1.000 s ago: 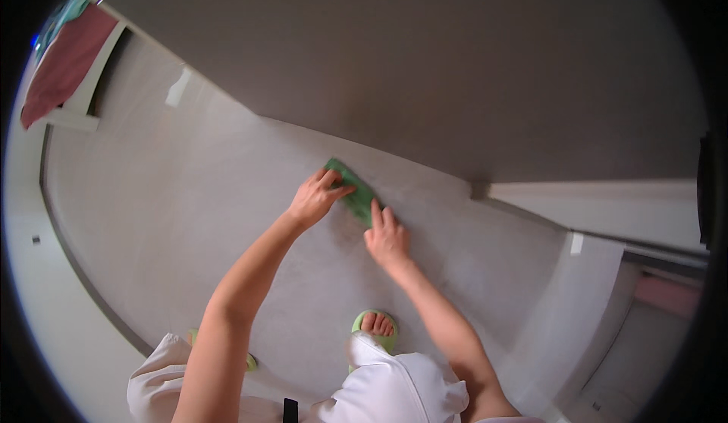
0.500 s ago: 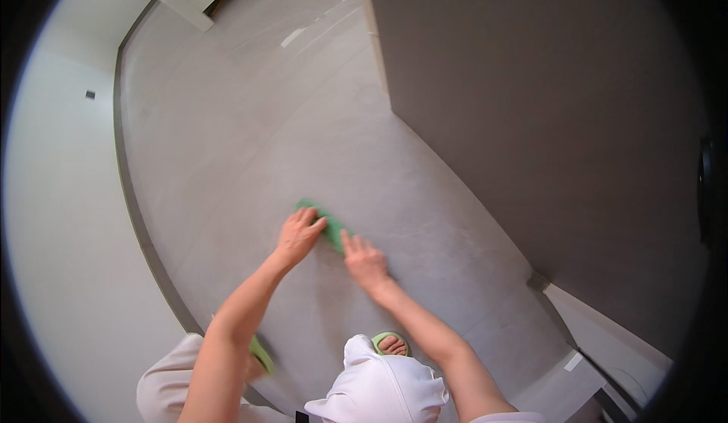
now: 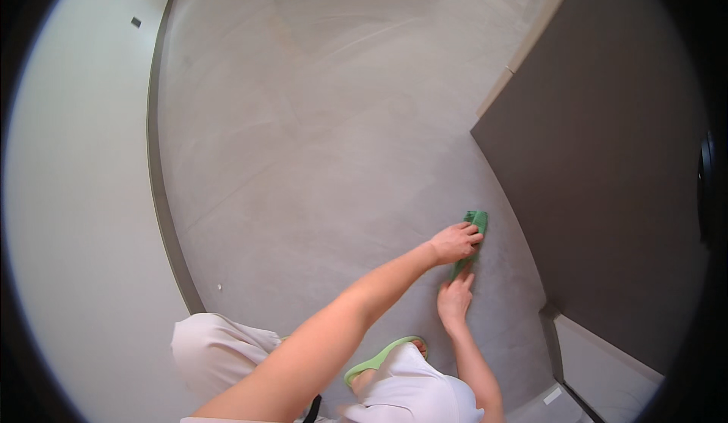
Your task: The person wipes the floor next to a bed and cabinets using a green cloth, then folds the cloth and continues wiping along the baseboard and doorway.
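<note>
A folded green cloth (image 3: 476,217) lies against the grey floor, toward the right, its long side running away from me. My left hand (image 3: 456,242) reaches across from the lower left, its fingers curled over the cloth's upper middle. Just below it, my right hand (image 3: 455,299) grips the cloth's near end, partly covering it. The two hands are close together, and part of the cloth between them is hidden by fingers.
A dark brown panel (image 3: 591,158) rises to the right of the hands. On the left, a white wall (image 3: 83,180) meets the floor (image 3: 303,142) along a grey baseboard (image 3: 155,165). My foot in a green slipper (image 3: 375,362) is below. A small white bit (image 3: 220,287) lies left.
Both hands have moved to the right with the cloth, closer to the brown panel. The cloth has turned more upright in view. The view has shifted, and a small white bit now shows on the floor.
</note>
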A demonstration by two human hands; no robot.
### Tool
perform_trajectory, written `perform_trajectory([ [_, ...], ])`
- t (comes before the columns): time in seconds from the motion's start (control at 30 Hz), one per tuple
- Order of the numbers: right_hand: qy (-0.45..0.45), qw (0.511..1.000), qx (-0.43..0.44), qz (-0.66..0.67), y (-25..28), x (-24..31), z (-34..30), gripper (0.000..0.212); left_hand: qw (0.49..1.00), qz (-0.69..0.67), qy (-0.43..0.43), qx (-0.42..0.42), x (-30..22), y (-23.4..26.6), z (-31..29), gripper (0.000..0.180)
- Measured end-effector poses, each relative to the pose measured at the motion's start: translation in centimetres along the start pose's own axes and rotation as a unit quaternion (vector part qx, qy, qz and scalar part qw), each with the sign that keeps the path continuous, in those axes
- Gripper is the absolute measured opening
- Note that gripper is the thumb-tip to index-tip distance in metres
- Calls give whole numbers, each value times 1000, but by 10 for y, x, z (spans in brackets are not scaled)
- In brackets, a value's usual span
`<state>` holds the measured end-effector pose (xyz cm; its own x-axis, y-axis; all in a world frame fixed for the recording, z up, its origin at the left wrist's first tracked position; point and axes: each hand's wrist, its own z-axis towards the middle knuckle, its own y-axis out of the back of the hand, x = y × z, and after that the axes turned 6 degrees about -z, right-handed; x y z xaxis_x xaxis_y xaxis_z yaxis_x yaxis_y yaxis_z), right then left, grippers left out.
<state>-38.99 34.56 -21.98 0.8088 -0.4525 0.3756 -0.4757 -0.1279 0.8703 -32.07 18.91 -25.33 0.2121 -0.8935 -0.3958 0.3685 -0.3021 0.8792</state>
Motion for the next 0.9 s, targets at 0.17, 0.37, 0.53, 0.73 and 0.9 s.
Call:
perform_trajectory([
  [0.17,98,993,59,24,-32,93,35,72,997,7,44,-65,82,49,-80,11],
  [0.37,207,963,165,-50,-81,230,76,82,967,53,239,-69,154,128,-208,29],
  [0.53,319,923,162,-139,-158,344,56,86,899,49,391,-194,162,165,-361,31],
  [0.73,425,866,204,-169,-274,475,-33,82,807,104,524,-254,130,192,-587,34],
  [0.9,579,781,170,-162,-324,523,-125,67,759,230,575,-201,41,218,-720,36],
])
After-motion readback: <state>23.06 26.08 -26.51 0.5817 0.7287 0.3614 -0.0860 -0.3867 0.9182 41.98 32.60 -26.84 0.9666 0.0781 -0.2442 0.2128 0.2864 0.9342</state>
